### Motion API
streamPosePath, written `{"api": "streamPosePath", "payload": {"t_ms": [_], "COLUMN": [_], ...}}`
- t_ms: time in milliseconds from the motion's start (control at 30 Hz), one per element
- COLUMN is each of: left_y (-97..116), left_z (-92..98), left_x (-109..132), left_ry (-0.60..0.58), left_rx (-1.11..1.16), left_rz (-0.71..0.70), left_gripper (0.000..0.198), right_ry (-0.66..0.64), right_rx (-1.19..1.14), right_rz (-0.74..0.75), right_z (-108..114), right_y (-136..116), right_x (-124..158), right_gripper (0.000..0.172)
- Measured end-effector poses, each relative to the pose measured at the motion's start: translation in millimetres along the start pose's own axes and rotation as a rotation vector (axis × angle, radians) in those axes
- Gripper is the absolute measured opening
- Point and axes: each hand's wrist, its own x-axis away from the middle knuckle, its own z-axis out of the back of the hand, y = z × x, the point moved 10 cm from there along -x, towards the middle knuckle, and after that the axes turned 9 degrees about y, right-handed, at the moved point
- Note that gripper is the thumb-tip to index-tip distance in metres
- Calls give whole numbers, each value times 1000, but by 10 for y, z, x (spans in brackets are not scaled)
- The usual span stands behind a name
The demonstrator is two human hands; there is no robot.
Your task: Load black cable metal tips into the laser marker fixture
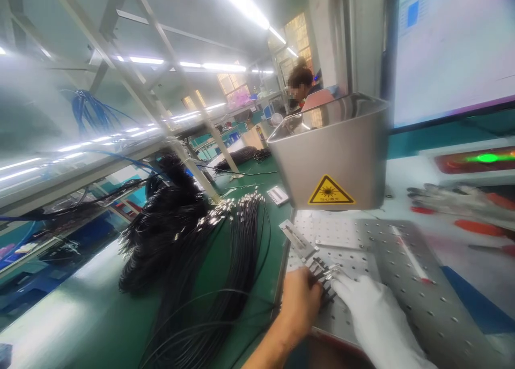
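Observation:
My bare left hand (298, 298) is closed at the front of the perforated metal plate (341, 227), with its fingers curled around black cables that run in from the left. What lies deep inside the grip is hidden. Beside it, my right hand (364, 294), in a white glove, has its fingertips together at a row of small shiny metal ends (330, 270). Blur hides what those fingertips pinch. A slotted metal fixture (298, 239) sits on the plate just beyond both hands. Long black cables (241, 240) with metal tips lie on the green table to the left.
A grey metal housing (330, 162) with a yellow warning label stands over the plate. Farther left is a thick heap of black cables (164, 224). On the right are a monitor (454, 47), gloves (454, 203) and a white-and-red stick (411, 253). A person (303, 85) sits behind.

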Motion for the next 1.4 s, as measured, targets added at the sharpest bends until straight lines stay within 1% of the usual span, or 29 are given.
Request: {"api": "streamPosePath", "payload": {"t_ms": [67,133,267,333,400,467,533,600,667,733,800,867,933,967,1133,1267,1400], "left_y": [-20,-37,-54,-60,-60,-29,36,103,141,141,127,114,105,105,89,80,104], "left_z": [-7,-20,-53,-54,-41,-1,79,147,115,18,-59,-86,-114,-127,-156,-160,-166], "left_x": [-11,-13,-6,0,13,33,55,85,123,164,186,176,162,157,152,140,135], "left_ry": [4,0,-21,-30,-39,-34,5,37,-19,-131,-211,-215,-198,-183,-99,-73,-78], "left_rx": [-9,-20,-33,-37,-33,-28,-76,-180,-301,-412,-506,-556,-537,-503,-274,-221,-210], "left_rz": [3,15,43,63,83,74,21,-38,-69,-64,-44,-23,-24,-33,-85,-105,-122], "left_gripper": [9,9,8,8,7,7,9,14,20,25,27,28,27,26,24,23,24], "right_ry": [-6,-33,-145,-157,-123,-83,-59,-37,5,60,107,129,127,120,93,79,55], "right_rx": [6,21,-69,-111,-121,-118,-107,-103,-128,-199,-274,-317,-332,-342,-406,-460,-504], "right_rz": [24,40,-5,-11,-2,1,-13,-27,-42,-37,-129,-283,-401,-417,-469,-502,-528], "right_z": [55,61,-76,-117,-95,-46,-10,3,-3,-34,-103,-204,-294,-325,-392,-432,-520], "right_y": [-16,-25,15,17,2,-9,4,36,73,75,142,237,286,273,251,261,276], "right_x": [-36,-69,-82,-76,-76,-71,-51,-22,5,17,12,15,24,18,9,3,1], "right_gripper": [62,63,53,52,48,48,50,51,50,46,40,40,42,44,47,48,47]}}
